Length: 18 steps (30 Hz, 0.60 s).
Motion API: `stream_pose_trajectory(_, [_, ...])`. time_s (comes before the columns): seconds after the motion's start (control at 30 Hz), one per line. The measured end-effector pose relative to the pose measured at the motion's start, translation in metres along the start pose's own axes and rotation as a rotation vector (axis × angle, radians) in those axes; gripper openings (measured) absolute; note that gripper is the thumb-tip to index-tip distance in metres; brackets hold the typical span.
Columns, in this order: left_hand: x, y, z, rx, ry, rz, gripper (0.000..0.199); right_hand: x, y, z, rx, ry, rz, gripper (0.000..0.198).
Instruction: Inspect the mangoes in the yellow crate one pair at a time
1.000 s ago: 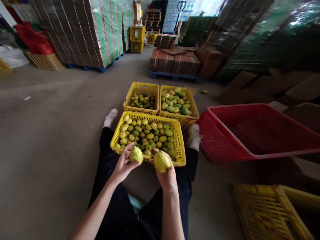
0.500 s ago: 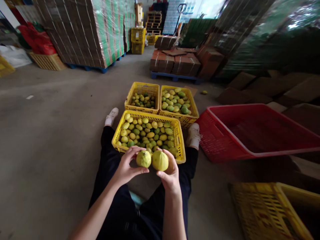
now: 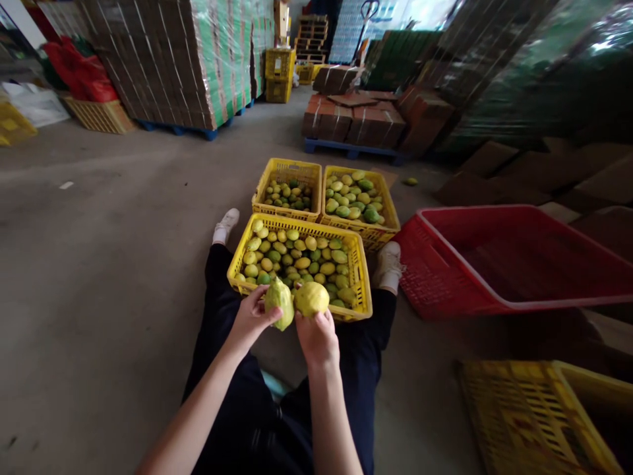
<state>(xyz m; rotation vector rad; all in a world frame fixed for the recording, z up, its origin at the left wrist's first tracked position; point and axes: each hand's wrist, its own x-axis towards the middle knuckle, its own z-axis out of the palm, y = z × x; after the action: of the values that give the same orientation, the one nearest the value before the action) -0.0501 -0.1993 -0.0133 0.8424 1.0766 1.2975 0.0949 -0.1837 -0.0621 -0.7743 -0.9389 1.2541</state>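
Note:
Between thumb and fingers of my left hand (image 3: 253,318) is a greenish-yellow lemon (image 3: 280,303), tilted with its pointed end up. My right hand (image 3: 318,338) grips a yellower lemon (image 3: 312,299) from below, lying more on its side. The two lemons are side by side, nearly touching, above the near edge of a yellow plastic crate (image 3: 364,297). In that crate lie many green and yellow lemons (image 3: 302,262). Behind it stand a left crate (image 3: 257,198) with smaller greenish fruit and a right crate (image 3: 393,221) with larger lemons.
A large red bin (image 3: 425,277) stands to the right of my foot, and another yellow crate (image 3: 514,409) is at lower right. One stray fruit (image 3: 410,181) lies on the floor. Beyond are flattened cartons (image 3: 376,125) on a blue pallet (image 3: 326,146) and wrapped stacks (image 3: 225,66).
Both lemons have been turned in my hands: the left one now points upward, the right one lies sideways. My right hand has shifted underneath its lemon. The view has swung slightly.

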Motion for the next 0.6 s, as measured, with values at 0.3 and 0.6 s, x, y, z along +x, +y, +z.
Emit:
stream_pose_trajectory(0.3, [-0.001,0.002,-0.004,0.017,-0.007,0.103,0.063,0.0,-0.02,0.001,0.032,0.123,0.085,0.07])
stream_pose_trajectory(0.6, [-0.005,0.006,-0.009,0.228,-0.074,0.309,0.058,-0.005,-0.038,-0.002,-0.17,0.079,-0.052,0.069])
